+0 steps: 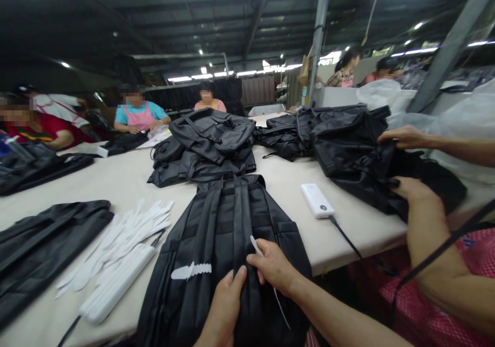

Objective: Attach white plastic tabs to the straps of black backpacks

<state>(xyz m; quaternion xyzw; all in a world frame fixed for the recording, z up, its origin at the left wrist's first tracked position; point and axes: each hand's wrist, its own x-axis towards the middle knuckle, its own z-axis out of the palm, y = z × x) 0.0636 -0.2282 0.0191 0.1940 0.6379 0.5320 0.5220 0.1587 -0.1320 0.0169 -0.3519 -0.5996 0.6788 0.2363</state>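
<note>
A black backpack (224, 223) lies on the table in front of me, its two long straps running up its middle. My left hand (226, 306) grips the right-hand strap (242, 218) low down, thumb on top. Just to the right, my right hand (270, 264) is closed around a thin white strip (255, 246), whose tip sticks out above the fingers, and its fingertips meet the strap's edge. A thin white line trails below that hand; I cannot make out whether it belongs to the strip. On the backpack's left part rests a flat white piece with a wavy edge (191, 270).
Several white cut pieces (119, 238) are fanned out at left beside a long white cabled device (118, 282). A white power bank (317, 201) lies at right. Black bags (211, 135) are piled behind. A co-worker's hands (412, 187) handle a black bag (351, 151) at right.
</note>
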